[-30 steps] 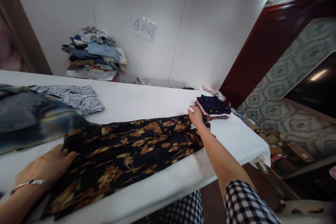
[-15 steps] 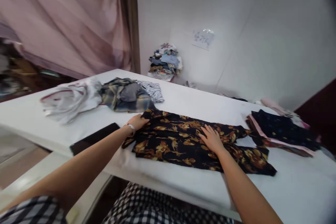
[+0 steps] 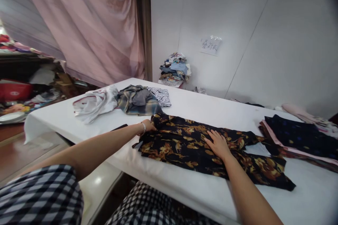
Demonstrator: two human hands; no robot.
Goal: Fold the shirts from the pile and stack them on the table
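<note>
A black shirt (image 3: 182,140) with a gold and brown floral print lies long and nearly flat across the white table (image 3: 203,107). At its left end, my left hand (image 3: 148,126), with a bracelet at the wrist, grips the upper corner; the fingertips are partly hidden by the cloth. My right hand (image 3: 218,144) rests palm down, fingers stretched out, on the middle of the shirt. Toward the right end, part of the shirt leaves a gap where white table shows. My left forearm mostly covers a flat black board (image 3: 120,127).
Behind the left hand lie a crumpled white garment (image 3: 96,104), a plaid shirt (image 3: 138,101) and a black-and-white patterned cloth (image 3: 160,95). Folded clothes (image 3: 301,135) are stacked at the right. Beyond the table stands a clothes pile (image 3: 175,68) by the wall.
The view has swung a little, so things sit farther right and lower. My left forearm now hides more of the black board. Both hands keep their places on the shirt.
</note>
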